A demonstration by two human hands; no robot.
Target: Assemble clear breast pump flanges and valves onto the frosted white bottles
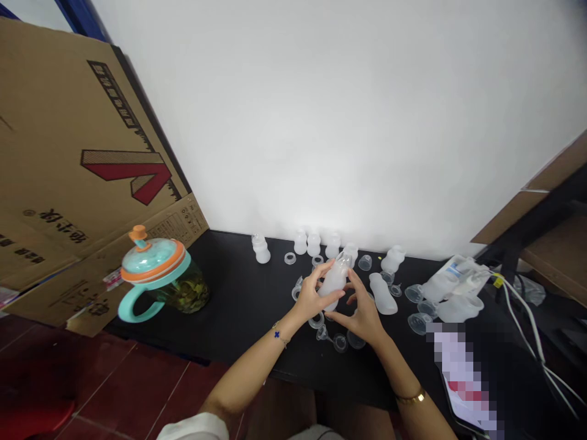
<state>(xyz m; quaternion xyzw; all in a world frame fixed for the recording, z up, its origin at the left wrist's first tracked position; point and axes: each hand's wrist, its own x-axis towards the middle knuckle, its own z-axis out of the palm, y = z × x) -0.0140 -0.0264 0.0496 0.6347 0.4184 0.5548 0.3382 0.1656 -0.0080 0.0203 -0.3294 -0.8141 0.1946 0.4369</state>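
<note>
While the left hand clasps a frosted bottle above the table, the right hand curves open just beside it, clear plastic parts lying below.

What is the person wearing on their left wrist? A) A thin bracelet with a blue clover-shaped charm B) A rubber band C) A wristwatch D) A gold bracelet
A. A thin bracelet with a blue charm circles the wrist of the left hand, which is at a frosted bottle; the gold bracelet is on the other arm.
</note>
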